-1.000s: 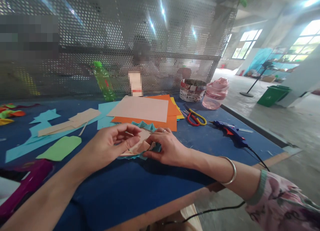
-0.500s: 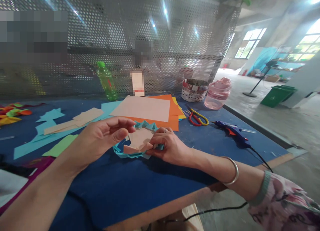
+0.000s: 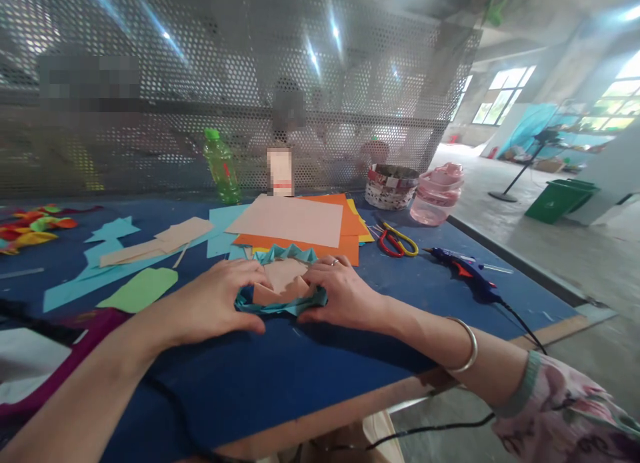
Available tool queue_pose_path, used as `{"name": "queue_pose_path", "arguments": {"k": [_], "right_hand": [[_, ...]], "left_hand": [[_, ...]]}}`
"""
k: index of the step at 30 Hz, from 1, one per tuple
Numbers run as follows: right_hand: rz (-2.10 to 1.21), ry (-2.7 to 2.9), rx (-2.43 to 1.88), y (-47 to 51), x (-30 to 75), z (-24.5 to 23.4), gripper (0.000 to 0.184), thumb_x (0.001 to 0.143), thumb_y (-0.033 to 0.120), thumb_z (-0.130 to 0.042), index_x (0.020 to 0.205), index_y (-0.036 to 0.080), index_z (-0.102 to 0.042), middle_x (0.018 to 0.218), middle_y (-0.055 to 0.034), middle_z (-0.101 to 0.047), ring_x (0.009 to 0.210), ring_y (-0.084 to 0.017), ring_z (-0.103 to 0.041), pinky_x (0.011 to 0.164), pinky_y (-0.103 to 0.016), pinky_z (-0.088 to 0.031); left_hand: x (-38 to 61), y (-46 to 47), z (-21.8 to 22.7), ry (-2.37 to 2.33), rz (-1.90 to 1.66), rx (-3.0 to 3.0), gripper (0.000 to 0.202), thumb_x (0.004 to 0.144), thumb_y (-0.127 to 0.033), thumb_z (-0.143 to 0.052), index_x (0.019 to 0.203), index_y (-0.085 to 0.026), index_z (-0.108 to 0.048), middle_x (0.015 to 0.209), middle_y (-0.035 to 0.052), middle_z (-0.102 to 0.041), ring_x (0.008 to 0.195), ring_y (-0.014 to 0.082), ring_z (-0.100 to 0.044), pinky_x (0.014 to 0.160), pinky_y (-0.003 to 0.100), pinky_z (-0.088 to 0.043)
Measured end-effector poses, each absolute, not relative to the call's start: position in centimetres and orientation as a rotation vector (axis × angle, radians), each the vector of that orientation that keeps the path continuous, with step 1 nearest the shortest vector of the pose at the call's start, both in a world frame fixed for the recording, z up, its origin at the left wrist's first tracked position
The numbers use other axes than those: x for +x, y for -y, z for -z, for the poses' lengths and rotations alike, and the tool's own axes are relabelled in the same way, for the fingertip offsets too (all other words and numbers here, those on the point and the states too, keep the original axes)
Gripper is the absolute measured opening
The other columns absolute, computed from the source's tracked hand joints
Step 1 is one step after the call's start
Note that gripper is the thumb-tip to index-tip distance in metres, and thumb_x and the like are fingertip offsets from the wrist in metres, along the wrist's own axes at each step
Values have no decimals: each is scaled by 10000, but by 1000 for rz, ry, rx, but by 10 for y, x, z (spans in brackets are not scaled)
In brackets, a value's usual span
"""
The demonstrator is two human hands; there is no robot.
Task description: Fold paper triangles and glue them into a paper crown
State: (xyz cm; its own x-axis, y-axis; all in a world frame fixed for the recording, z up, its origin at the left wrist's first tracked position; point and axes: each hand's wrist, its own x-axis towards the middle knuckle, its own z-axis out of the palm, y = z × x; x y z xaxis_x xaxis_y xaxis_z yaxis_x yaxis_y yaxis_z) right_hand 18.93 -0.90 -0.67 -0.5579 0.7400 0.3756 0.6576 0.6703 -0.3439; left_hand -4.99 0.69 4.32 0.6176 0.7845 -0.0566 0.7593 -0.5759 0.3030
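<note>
A folded blue paper ring (image 3: 280,309) with a zigzag edge lies on the blue tabletop in front of me. Peach paper (image 3: 284,274) sits inside it, with a pointed strip of the same colour along the near side. My left hand (image 3: 217,299) closes round the ring's left side, its thumb toward the near edge. On the opposite side my right hand (image 3: 345,295) grips the ring, fingers over the rim and thumb low at the front. The fingers hide both ends of the ring.
Stacked coloured sheets (image 3: 295,219) lie behind the ring. Rightward are scissors (image 3: 395,239), a glue gun (image 3: 465,273) with its cord, a woven basket (image 3: 391,186) and a pink jug (image 3: 437,195). Blue paper scraps (image 3: 75,286), a green piece (image 3: 143,289) and a green bottle (image 3: 221,169) are leftward.
My left hand has come down from above the ring onto its left side and taken hold. My right hand keeps its hold, with its fingers shifted slightly. The view has shifted slightly.
</note>
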Motion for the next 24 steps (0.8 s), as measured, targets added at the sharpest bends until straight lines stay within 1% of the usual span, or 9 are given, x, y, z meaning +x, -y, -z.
{"name": "queue_pose_path", "arguments": {"k": [3, 5, 10, 13, 15, 17, 19, 24], "right_hand": [[-214, 2416, -1101, 8, 190, 8, 346, 656, 400, -840, 859, 189, -655, 915, -19, -690, 966, -207, -553, 870, -330, -303], [-226, 2427, -1099, 8, 191, 8, 304, 685, 375, -823, 884, 198, -675, 916, -18, -692, 982, -209, -552, 882, -335, -295], [-273, 2439, -1082, 10, 190, 7, 230, 740, 316, -789, 936, 230, -705, 919, -14, -702, 1008, -209, -555, 897, -343, -283], [-281, 2434, -1080, 11, 189, 8, 191, 765, 307, -767, 922, 213, -710, 901, -23, -703, 989, -204, -563, 870, -335, -294], [-273, 2429, -1065, 10, 189, 9, 173, 771, 300, -764, 898, 196, -709, 882, -21, -705, 975, -197, -568, 860, -331, -299], [-267, 2420, -1038, 9, 190, 10, 145, 779, 296, -758, 856, 185, -703, 857, -11, -707, 951, -183, -571, 855, -326, -300], [-274, 2409, -1005, 9, 189, 11, 115, 795, 286, -748, 825, 187, -697, 843, 4, -710, 927, -166, -573, 853, -320, -297], [-305, 2385, -963, 10, 187, 13, 81, 792, 257, -757, 816, 201, -703, 820, 22, -716, 920, -158, -586, 869, -320, -289]], "left_hand": [[-44, -10, -37, -1166, -119, 2584, 225, 704, -394, -757, 877, -253, -728, 1023, 18, -687, 997, 247, -598, 881, 355, -405], [-41, -10, -35, -1128, -133, 2585, 166, 736, -358, -737, 861, -249, -729, 993, 11, -697, 969, 229, -606, 867, 350, -392], [-39, -11, -34, -1046, -175, 2587, 124, 777, -331, -704, 858, -239, -720, 965, -3, -714, 938, 208, -622, 854, 341, -384], [-39, -12, -32, -990, -218, 2569, 99, 818, -304, -653, 827, -232, -720, 933, -7, -720, 899, 187, -631, 829, 318, -405], [-39, -12, -30, -964, -257, 2567, 119, 831, -291, -634, 782, -221, -718, 900, -2, -720, 872, 178, -632, 809, 304, -419], [-39, -12, -27, -953, -295, 2568, 143, 836, -278, -628, 746, -214, -719, 853, 1, -720, 844, 172, -635, 797, 293, -429], [-39, -12, -26, -950, -314, 2566, 139, 836, -259, -629, 753, -216, -731, 829, 1, -722, 825, 166, -639, 793, 285, -435], [-37, -11, -26, -967, -309, 2576, 104, 802, -209, -663, 743, -218, -748, 795, -6, -721, 782, 150, -638, 754, 265, -437]]}}
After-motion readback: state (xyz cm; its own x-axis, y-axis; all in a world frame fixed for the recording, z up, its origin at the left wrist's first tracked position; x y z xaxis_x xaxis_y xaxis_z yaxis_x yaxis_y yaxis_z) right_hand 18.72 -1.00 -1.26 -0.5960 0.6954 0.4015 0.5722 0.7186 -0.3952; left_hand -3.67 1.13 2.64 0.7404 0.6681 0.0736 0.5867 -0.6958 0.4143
